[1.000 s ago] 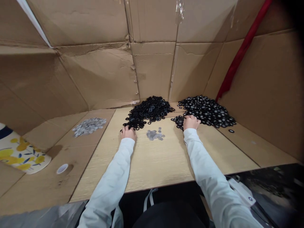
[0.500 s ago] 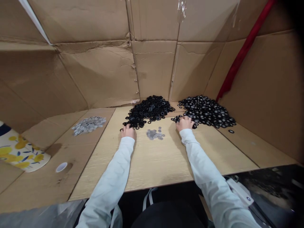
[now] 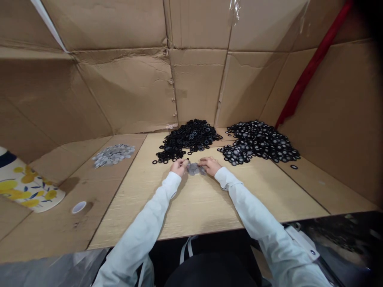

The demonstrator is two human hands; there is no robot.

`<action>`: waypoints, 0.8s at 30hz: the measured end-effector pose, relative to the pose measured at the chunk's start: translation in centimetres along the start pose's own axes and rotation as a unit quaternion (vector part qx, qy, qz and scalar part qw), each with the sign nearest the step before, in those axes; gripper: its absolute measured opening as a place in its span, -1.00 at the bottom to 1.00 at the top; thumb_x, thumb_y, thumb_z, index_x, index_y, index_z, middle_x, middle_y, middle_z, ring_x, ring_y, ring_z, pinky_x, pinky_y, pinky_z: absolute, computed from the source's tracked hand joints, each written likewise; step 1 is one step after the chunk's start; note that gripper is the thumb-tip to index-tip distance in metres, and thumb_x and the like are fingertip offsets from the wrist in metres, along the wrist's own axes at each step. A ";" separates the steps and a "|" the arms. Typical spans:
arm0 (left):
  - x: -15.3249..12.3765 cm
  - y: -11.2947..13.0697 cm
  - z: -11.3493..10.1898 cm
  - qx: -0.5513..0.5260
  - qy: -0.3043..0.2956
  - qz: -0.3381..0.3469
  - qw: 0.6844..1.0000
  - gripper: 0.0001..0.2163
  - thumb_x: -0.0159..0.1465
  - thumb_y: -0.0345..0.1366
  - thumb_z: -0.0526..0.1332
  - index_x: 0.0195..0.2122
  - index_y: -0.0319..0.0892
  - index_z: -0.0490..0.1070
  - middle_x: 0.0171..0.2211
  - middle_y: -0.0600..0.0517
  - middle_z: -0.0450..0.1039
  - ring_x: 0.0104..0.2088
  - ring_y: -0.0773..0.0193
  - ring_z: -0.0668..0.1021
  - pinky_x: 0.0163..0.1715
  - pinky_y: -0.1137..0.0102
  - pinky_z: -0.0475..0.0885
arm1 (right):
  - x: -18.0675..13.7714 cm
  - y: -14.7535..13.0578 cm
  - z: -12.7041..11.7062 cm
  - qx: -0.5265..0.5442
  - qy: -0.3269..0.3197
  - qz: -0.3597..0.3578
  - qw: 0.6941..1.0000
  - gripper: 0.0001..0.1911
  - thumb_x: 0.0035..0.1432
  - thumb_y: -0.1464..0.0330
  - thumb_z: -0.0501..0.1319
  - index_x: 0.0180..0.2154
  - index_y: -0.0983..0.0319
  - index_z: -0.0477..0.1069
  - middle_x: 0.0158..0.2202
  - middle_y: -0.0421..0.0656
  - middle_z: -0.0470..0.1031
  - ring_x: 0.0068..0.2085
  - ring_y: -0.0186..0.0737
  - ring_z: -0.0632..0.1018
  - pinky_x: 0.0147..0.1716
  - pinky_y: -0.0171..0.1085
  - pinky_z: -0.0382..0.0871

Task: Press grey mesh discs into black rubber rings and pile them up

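My left hand (image 3: 179,167) and my right hand (image 3: 210,166) meet at a small heap of grey metal discs (image 3: 194,168) on a pale wooden board (image 3: 191,211). Fingertips of both hands reach the heap's edges. Part of the heap is hidden by my fingers. Just behind my left hand lies a heap of black rubber rings (image 3: 188,139). Behind my right hand, a larger heap of black rings with grey discs seated in them (image 3: 257,143) spreads to the right.
A spread of grey discs (image 3: 113,155) lies on cardboard left of the board. Further left are a yellow-patterned paper sheet (image 3: 26,187) and a small white roll (image 3: 79,207). Creased cardboard walls (image 3: 197,87) enclose the back and sides, with a red strip (image 3: 311,71) at right.
Both hands have moved inward from the edges of the black heaps to the small grey heap, and now sit close together. The small heap looks pushed together under my fingers.
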State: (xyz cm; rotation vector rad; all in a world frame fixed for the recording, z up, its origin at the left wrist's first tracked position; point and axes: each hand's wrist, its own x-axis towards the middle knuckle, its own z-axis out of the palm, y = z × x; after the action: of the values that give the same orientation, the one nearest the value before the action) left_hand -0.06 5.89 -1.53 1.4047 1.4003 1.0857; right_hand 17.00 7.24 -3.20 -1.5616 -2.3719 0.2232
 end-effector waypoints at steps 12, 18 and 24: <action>-0.1 1.0 -0.8 -0.298 -0.026 -0.160 0.941 -0.87 -0.02 -0.29 0.21 -0.51 -0.25 0.31 -0.48 -0.02 0.42 -0.56 0.39 0.46 -0.52 0.49 0.34 | 0.1 -0.2 -0.2 0.003 0.000 -0.018 1.000 -0.69 -0.08 0.31 0.17 -0.23 0.28 0.41 -0.11 -0.02 0.37 -0.07 -0.17 0.36 -0.05 -0.21 0.14; 0.0 0.7 -0.7 -0.240 -0.018 -0.156 0.958 -0.84 0.05 -0.26 0.14 -0.53 -0.26 0.34 -0.56 -0.01 0.41 -0.60 0.40 0.46 -0.55 0.51 0.31 | 0.2 -1.0 0.0 0.061 0.051 0.015 0.997 -0.82 -0.11 0.42 0.18 -0.36 0.26 0.46 -0.33 -0.12 0.48 -0.33 -0.31 0.46 -0.27 -0.37 0.28; -0.1 0.7 -0.3 -0.210 -0.009 -0.137 0.968 -0.89 0.04 -0.37 0.14 -0.57 -0.29 0.35 -0.54 -0.01 0.43 -0.65 0.47 0.41 -0.61 0.55 0.25 | 0.1 -1.1 -0.6 0.169 0.078 0.037 0.982 -0.88 -0.15 0.39 0.22 -0.45 0.23 0.48 -0.44 -0.17 0.51 -0.44 -0.33 0.47 -0.38 -0.37 0.32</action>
State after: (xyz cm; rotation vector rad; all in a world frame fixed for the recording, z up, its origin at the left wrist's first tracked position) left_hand -0.16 5.78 -0.74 0.8871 1.2168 1.1030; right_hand 16.20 6.87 -2.30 -1.4465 -2.0327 0.4757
